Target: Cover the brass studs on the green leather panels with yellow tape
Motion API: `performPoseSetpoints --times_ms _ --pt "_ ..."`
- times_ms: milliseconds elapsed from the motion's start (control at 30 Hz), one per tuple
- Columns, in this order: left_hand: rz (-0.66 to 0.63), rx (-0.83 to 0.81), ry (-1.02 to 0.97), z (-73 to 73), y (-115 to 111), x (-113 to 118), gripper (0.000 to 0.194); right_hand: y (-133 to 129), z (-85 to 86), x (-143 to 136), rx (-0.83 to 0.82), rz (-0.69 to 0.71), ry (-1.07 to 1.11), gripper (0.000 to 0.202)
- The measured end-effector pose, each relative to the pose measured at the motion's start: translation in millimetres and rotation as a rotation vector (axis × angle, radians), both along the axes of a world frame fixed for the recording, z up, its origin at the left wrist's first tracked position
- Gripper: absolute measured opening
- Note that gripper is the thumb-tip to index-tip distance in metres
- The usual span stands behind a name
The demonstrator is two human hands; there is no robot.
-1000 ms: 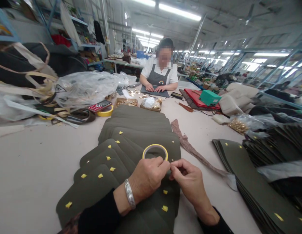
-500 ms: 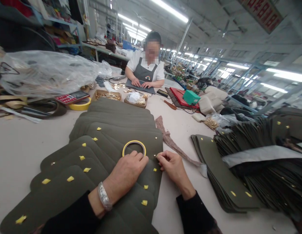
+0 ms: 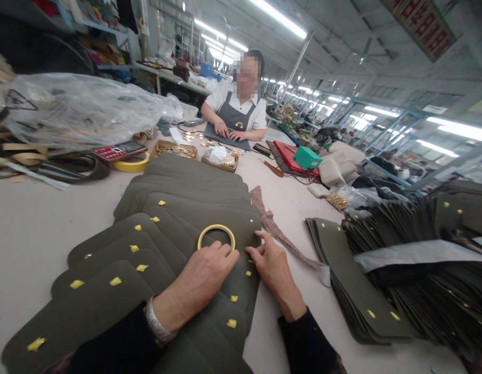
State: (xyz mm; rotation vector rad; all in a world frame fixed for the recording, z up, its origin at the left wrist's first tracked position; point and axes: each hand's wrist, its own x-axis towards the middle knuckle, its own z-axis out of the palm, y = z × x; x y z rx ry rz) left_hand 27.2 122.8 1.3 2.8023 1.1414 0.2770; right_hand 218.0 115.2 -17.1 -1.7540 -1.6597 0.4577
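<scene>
My left hand (image 3: 204,272) is closed on the near edge of a thin yellow tape roll (image 3: 216,227), which lies over overlapping dark green fabric panels (image 3: 186,210). To its right, my right hand (image 3: 272,266) is at the panels' right edge, thumb and forefinger apart, with nothing visible between them. Small pieces of yellow tape (image 3: 115,281) are stuck on many panels. One tape piece (image 3: 248,273) lies just below my right fingertips. A tiny metal fitting (image 3: 251,221) shows on the panel above that hand.
Stacked green panels (image 3: 346,275) stand on the right. A brown textile strip (image 3: 274,226) lies between. Farther back are boxes of gold metal parts (image 3: 176,150), another yellow tape roll (image 3: 132,165), a plastic bag (image 3: 85,111) and a green box (image 3: 307,157). A co-worker (image 3: 241,104) works opposite.
My right hand's thumb and forefinger have parted from their pinch near the panel edge. My left hand stays on the tape roll. The whole view has shifted slightly.
</scene>
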Motion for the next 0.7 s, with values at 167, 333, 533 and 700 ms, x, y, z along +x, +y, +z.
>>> performPoseSetpoints --times_ms 167,333,533,700 --pt "-0.007 0.006 -0.017 -2.2 1 -1 0.011 -9 1.1 8 0.127 0.118 0.004 0.013" --pt "0.017 0.007 -0.051 -7.3 2 -2 0.01 -7 -4.6 1 0.156 0.2 -0.232 0.019" --pt "0.024 0.016 -0.041 1.1 -4 -3 0.011 2 -8.2 -4 -0.053 0.025 -0.193 0.022" --pt "0.029 0.055 0.002 8.9 -16 -12 0.012 3 -12.0 0 -0.083 0.012 -0.144 0.026"
